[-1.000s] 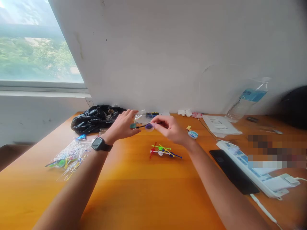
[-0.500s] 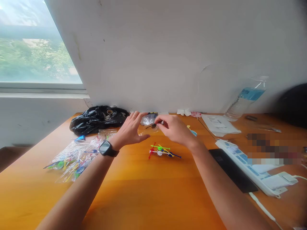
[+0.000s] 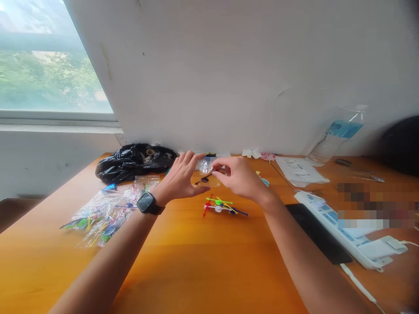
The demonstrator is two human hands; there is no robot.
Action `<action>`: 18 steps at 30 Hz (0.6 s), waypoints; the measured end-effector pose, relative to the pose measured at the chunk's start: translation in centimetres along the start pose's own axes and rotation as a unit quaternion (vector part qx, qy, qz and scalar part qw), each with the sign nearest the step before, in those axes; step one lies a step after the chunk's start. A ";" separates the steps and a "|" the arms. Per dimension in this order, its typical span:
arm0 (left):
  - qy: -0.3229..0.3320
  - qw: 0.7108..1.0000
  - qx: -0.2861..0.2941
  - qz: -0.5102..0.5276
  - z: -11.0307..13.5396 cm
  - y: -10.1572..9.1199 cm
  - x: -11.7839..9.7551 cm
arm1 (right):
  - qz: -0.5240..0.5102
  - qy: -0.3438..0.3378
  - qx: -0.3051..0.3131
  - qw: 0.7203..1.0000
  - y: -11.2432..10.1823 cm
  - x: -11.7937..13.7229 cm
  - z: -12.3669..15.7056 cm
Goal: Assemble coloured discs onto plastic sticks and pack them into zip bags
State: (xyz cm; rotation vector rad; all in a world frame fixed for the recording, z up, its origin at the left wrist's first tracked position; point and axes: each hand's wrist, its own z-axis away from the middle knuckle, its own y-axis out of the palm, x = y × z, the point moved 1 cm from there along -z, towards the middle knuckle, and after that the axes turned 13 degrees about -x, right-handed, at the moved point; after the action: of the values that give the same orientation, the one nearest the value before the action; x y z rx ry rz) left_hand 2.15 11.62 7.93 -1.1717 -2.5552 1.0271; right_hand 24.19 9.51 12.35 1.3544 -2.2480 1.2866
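My right hand (image 3: 238, 178) pinches one end of a thin black plastic spinner arrow (image 3: 204, 179) with a round hub, held above the table. Across from it, my left hand (image 3: 178, 176) is open, thumb and fingers spread around the arrow's far tip. Whether the left fingers touch that tip I cannot tell. Below and nearer to me, a small cluster of coloured spinner arrows (image 3: 218, 203) in red, green, yellow, white and blue lies on the wooden table (image 3: 196, 270). A dark smartwatch (image 3: 145, 203) is on my left wrist.
Clear plastic bags (image 3: 109, 213) of coloured pieces lie at left, before a crumpled black bag (image 3: 134, 162). Another clear bag (image 3: 207, 165) sits behind my hands. On the right are a power strip (image 3: 330, 222), a black flat device (image 3: 314, 231), a paper sheet (image 3: 301, 171) and a bottle (image 3: 340, 133).
The black spinner arrow has shifted left and slightly down, and now shows more clearly between my hands. My left hand stays open close by; the coloured cluster has not moved.
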 end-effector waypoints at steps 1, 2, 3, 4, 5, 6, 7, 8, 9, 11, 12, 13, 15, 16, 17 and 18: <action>-0.003 1.000 -0.004 0.004 0.0 0.0 -0.1 | -0.021 0.022 -0.028 0.999 0.3 -0.1 -0.1; -0.007 1.000 -0.009 0.009 -0.1 -0.1 -0.2 | -0.044 0.042 -0.049 0.997 0.6 -0.1 -0.1; -0.011 1.000 -0.014 0.015 -0.1 -0.2 -0.2 | -0.063 0.057 -0.059 0.995 0.8 0.0 -0.1; -0.016 0.999 -0.018 0.022 -0.2 -0.3 -0.2 | -0.071 0.063 -0.061 0.994 0.9 0.1 -0.1; -0.020 0.999 -0.021 0.028 -0.2 -0.4 -0.2 | -0.067 0.063 -0.058 0.994 0.9 0.4 -0.1; -0.023 0.999 -0.023 0.033 -0.3 -0.6 -0.2 | -0.051 0.056 -0.058 0.995 0.8 0.8 -0.1; -0.026 0.999 -0.024 0.035 -0.3 -0.8 -0.2 | -0.028 0.045 -0.062 0.997 0.5 1.3 -0.1; -0.028 0.999 -0.027 0.035 -0.4 -1.0 -0.1 | -0.005 0.034 -0.069 0.997 0.2 1.7 -0.1; -0.030 0.999 -0.030 0.034 -0.4 -1.2 -0.1 | 0.013 0.026 -0.073 0.997 -0.1 2.0 0.0; -0.035 0.998 -0.041 0.030 -0.5 -1.5 0.0 | 0.017 0.029 -0.059 0.998 -0.7 2.3 0.1; -0.037 0.998 -0.048 0.030 -0.6 -1.7 0.0 | 0.003 0.036 -0.040 0.999 -0.8 2.3 0.2; -0.041 0.997 -0.054 0.032 -0.6 -1.8 -0.1 | -0.017 0.044 -0.018 0.999 -0.8 2.1 0.2; -0.054 0.995 -0.065 0.045 -0.7 -1.9 -0.2 | -0.063 0.044 0.011 0.997 -0.5 1.7 0.3; -0.065 0.994 -0.066 0.060 -0.8 -2.0 -0.2 | -0.080 0.036 0.011 0.996 -0.4 1.4 0.2; -0.079 0.991 -0.062 0.085 -0.8 -2.0 -0.2 | -0.092 0.024 0.003 0.996 -0.3 1.3 0.2; -0.098 0.987 -0.053 0.119 -0.9 -1.9 -0.2 | -0.098 0.010 -0.012 0.995 -0.3 1.2 0.1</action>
State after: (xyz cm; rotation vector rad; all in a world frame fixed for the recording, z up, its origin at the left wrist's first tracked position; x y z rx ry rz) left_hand 1.39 11.06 9.84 -1.5059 -2.6966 1.1174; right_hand 23.77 8.66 13.14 1.5043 -2.0504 1.1978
